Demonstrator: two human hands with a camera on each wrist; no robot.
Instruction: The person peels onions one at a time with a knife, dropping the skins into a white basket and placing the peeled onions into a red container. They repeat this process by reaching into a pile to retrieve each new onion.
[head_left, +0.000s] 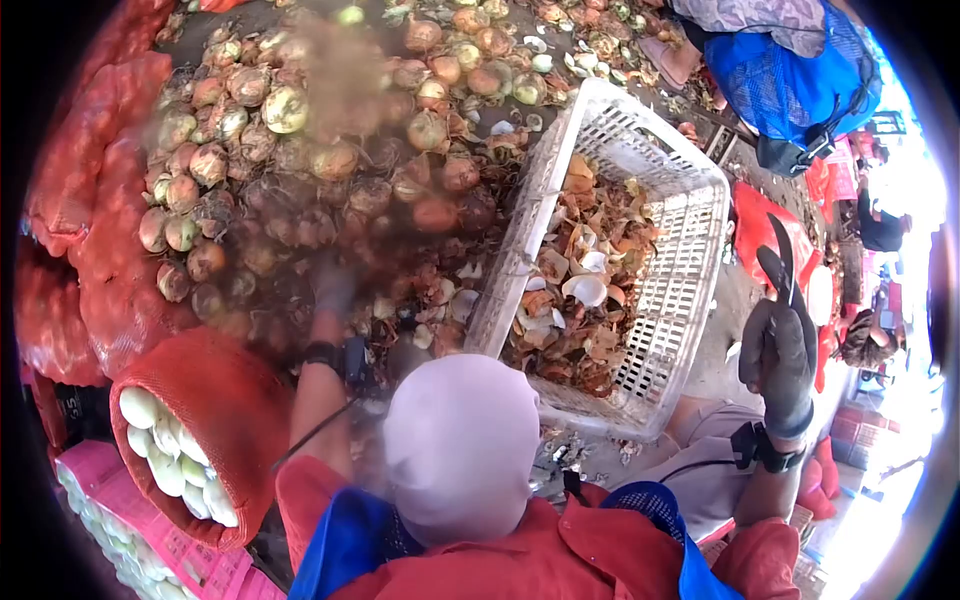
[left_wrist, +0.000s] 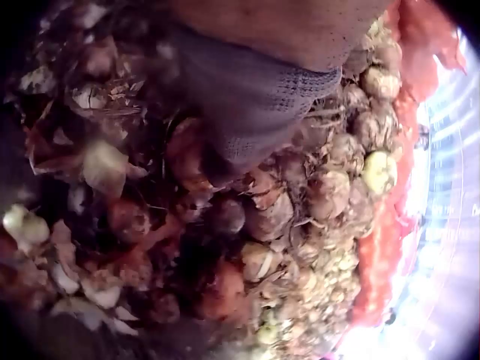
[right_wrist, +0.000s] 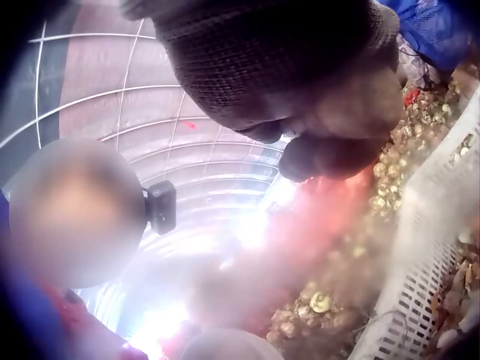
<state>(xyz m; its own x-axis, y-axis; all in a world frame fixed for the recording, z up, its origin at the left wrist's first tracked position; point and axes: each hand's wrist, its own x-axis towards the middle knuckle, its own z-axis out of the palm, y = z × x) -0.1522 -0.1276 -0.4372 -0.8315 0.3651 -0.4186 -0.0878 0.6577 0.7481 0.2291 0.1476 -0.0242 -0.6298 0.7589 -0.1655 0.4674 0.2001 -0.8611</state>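
Observation:
My left hand (head_left: 333,285) reaches into the heap of onions (head_left: 335,158), blurred in the head view. In the left wrist view the grey-gloved hand (left_wrist: 251,101) lies against a reddish onion (left_wrist: 187,154); its fingertips are hidden, so a grip cannot be made out. At the right, my gloved right hand (head_left: 778,350) holds dark shears (head_left: 776,262), with the blades pointing up and slightly apart. That hand (right_wrist: 277,67) fills the top of the right wrist view, where the shears are not visible. Between the hands stands a white crate (head_left: 690,250) containing onion skins (head_left: 590,290).
A red mesh sack (head_left: 190,400) of peeled onions (head_left: 170,455) stands at lower left, beside full red sacks (head_left: 110,240). Pink packages (head_left: 160,530) lie below. A person in a pale cap (head_left: 460,445) fills the lower middle; someone in blue (head_left: 790,80) is at upper right.

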